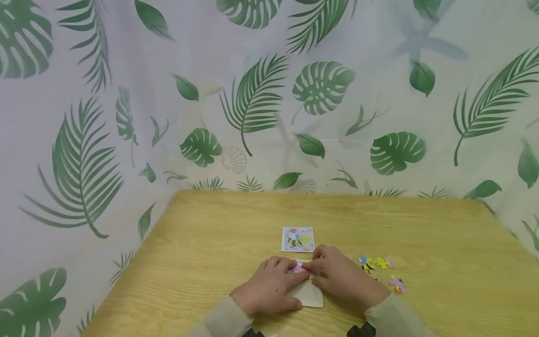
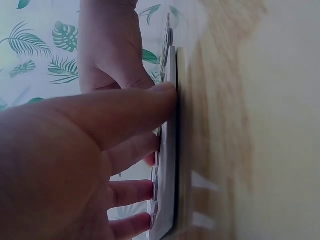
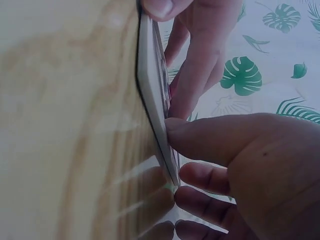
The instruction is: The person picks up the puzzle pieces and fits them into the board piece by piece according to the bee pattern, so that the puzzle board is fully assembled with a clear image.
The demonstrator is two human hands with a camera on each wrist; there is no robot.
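Observation:
A pale puzzle board (image 1: 310,298) lies flat on the table, with pink and yellow puzzle pieces (image 1: 297,268) on its far part. My left hand (image 1: 271,286) rests across the board's left side. Its fingers (image 2: 131,194) touch the pieces, while its thumb lies at the near part of the board. From the right, my right hand (image 1: 343,276) reaches onto the same pieces with its index finger. Its thumb (image 3: 187,134) touches the board's edge in the right wrist view. Whether a piece sits between thumb and index finger is hidden.
Behind the board lies a square picture card (image 1: 298,239) with a bee on it. Several loose puzzle pieces (image 1: 382,263) are scattered to the right of my right hand. A leaf-patterned curtain (image 1: 269,93) hangs behind the wooden table (image 1: 219,224).

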